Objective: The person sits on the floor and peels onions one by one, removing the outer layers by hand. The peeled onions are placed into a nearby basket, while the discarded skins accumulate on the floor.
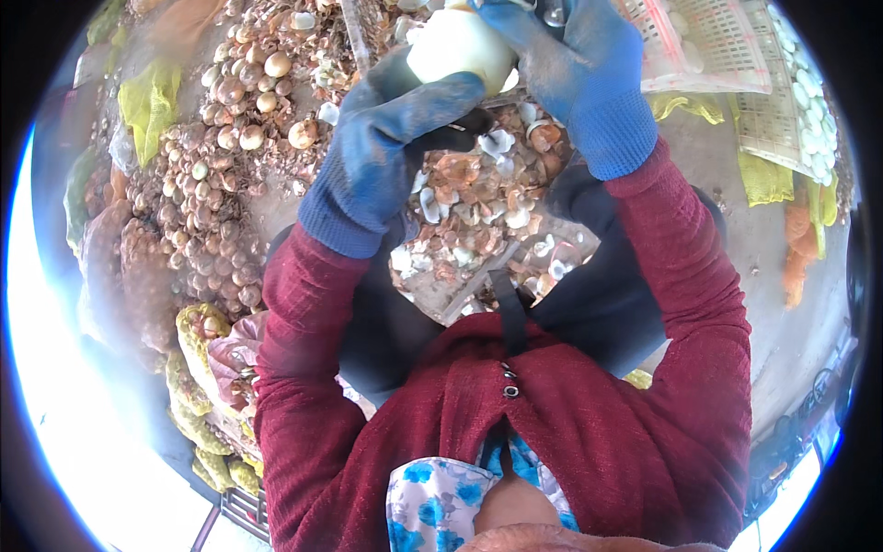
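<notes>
At the top of the head view, my left hand (393, 131), in a blue rubber-coated work glove, holds a pale peeled onion (459, 52) from below and the side. My right hand (579, 62), gloved the same way, is closed beside the onion, its fingers reaching the onion's upper edge. A shiny metal tool (554, 12) shows between the right fingers; most of it is hidden by the glove and the picture's edge. Below the hands, onion skins and white peelings (476, 186) cover the floor between my legs.
Unpeeled onions (214, 228) are heaped on the left, with filled mesh sacks (193, 386) nearer me. A plastic crate (697, 48) stands upper right, beside peeled onions (810, 103). Yellow netting (766, 176) lies on the concrete floor (772, 276).
</notes>
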### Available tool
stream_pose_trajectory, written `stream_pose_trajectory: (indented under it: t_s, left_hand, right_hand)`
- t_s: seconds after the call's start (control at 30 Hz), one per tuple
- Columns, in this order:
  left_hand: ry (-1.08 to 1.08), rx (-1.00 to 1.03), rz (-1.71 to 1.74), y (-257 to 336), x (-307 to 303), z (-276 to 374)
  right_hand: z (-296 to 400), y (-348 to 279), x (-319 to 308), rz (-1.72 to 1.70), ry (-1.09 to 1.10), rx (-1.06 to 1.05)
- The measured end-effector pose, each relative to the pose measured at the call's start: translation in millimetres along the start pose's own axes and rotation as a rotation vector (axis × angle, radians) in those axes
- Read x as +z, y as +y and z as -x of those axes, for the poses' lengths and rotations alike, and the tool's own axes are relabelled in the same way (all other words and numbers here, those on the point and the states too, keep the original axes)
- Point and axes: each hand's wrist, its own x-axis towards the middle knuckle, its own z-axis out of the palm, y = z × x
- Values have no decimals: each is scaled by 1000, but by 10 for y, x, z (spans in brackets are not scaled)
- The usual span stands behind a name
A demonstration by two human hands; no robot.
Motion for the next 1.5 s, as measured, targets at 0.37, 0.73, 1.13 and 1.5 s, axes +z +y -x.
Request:
stream_pose_trajectory:
  t_s: [0.37, 0.73, 1.13, 1.5]
  left_hand:
    - [36, 394, -611, -10, -154, -56]
    - [3, 369, -532, 18, -173, -87]
    - [-54, 223, -237, -18, 43, -216]
    - [-119, 419, -1023, 341, 1315, -1826]
  right_hand:
    - [4, 36, 97, -1, -31, 13]
    - [-18, 58, 133, -32, -44, 9]
    - [-23, 44, 55, -104, -33, -10]
    - [-514, -123, -1259, -237, 330, -282]
